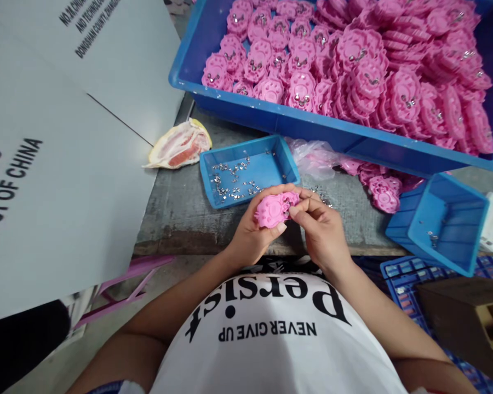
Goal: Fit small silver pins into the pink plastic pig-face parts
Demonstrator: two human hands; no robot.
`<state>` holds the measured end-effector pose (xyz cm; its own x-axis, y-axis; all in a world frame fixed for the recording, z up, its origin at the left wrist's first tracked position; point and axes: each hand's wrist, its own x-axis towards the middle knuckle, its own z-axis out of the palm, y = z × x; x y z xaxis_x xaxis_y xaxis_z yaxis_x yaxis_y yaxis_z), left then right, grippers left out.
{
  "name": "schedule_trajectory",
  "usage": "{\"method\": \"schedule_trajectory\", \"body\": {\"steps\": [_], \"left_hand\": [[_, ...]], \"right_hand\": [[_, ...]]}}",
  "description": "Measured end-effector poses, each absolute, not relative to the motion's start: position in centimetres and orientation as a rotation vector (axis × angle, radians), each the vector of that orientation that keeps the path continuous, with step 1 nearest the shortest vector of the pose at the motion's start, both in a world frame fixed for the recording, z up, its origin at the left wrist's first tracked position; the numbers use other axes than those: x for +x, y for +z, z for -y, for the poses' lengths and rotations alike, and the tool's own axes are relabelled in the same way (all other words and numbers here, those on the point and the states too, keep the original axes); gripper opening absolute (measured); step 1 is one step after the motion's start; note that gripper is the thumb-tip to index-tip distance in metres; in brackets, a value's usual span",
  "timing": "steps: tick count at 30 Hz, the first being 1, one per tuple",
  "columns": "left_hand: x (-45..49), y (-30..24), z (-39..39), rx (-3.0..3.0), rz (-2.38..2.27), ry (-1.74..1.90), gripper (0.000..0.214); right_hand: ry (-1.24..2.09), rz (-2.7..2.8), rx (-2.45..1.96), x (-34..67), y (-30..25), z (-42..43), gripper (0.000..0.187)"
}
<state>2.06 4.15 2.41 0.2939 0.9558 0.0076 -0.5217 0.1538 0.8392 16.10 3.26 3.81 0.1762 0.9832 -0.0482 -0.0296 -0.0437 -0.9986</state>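
Observation:
My left hand [252,232] is closed around a pink round plastic part [273,210], held just above the table's front edge. My right hand [318,224] pinches at the part's right rim with fingers pressed together; whatever small piece it may hold is hidden. Just beyond my hands sits a small blue tray [287,164] holding several small metal clips [232,183]. More loose clips lie on the table to the right of my hands.
A large blue bin [296,123] full of pink parts [353,60] fills the back. A tilted small blue bin [439,224] sits at the right. Large white cardboard [57,153] covers the left. Fruit peel [181,148], a plastic bag [314,156] and more pink parts [380,189] lie on the table.

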Motion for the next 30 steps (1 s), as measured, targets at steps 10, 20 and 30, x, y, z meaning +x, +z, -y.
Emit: {"method": "schedule_trajectory", "body": {"steps": [10,20,30], "left_hand": [[2.0,2.5,-4.2,0.871,-0.711,1.138,0.055],[0.9,2.8,-4.1,0.691,-0.577,1.149,0.063],[-4.3,4.4,-3.0,0.401,-0.731,0.859,0.048]], "right_hand": [[1.104,1.013,-1.281,15.5,3.6,-2.9,0.017],[0.716,1.34,-1.336,16.2,4.5,-3.6,0.013],[0.768,1.985,-1.42,16.3,6.0,-12.8,0.005]]}}
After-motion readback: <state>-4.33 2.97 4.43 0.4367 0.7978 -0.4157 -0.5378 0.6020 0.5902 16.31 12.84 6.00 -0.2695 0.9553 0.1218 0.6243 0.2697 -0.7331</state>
